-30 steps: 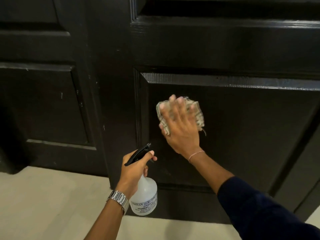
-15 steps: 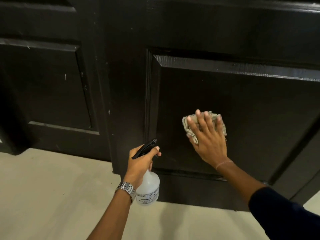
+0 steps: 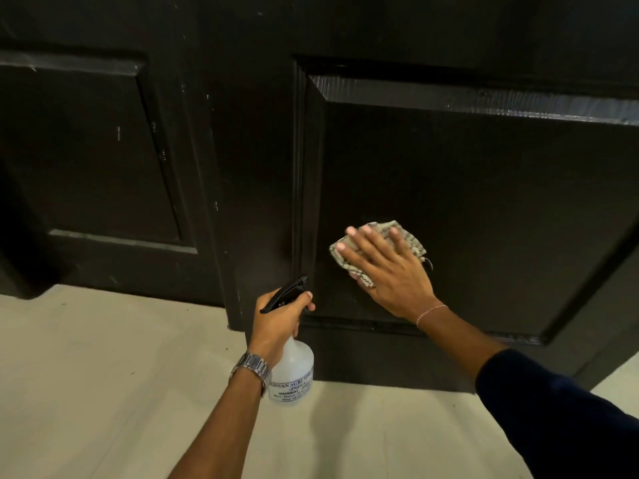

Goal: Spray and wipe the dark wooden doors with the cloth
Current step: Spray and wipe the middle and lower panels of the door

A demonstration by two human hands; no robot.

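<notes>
1. Dark wooden panelling fills the upper part of the view: the left dark wooden door [image 3: 103,150], with a recessed rectangular panel, stands above the pale floor [image 3: 86,375]; its top and left side are cut off by the picture's edge.
2. Low in the middle, the left hand [image 3: 276,321], with a metal-link watch [image 3: 252,369] on its wrist, grips the neck of a translucent white plastic spray bottle with a black trigger head [image 3: 292,371]. Fingers curl round the neck, the thumb lying across the top by the trigger.
3. The bottle hangs upright, long axis vertical, its black nozzle pointing up and right toward the door's lower left corner. How much liquid is inside cannot be made out; the printed label is only partly legible and partly hidden by the wrist.
4. Right of it, the right dark wooden door [image 3: 466,184] has a raised panel with a glossy bevelled upper edge.
5. The right hand [image 3: 387,271], fingers straight and spread, presses a crumpled beige patterned cloth [image 3: 404,236] flat against that panel's lower left part. Most of the cloth is hidden under the palm.
6. A thin bracelet [image 3: 430,312] circles the right wrist; a dark blue sleeve [image 3: 553,416] runs off the lower right corner.
</notes>
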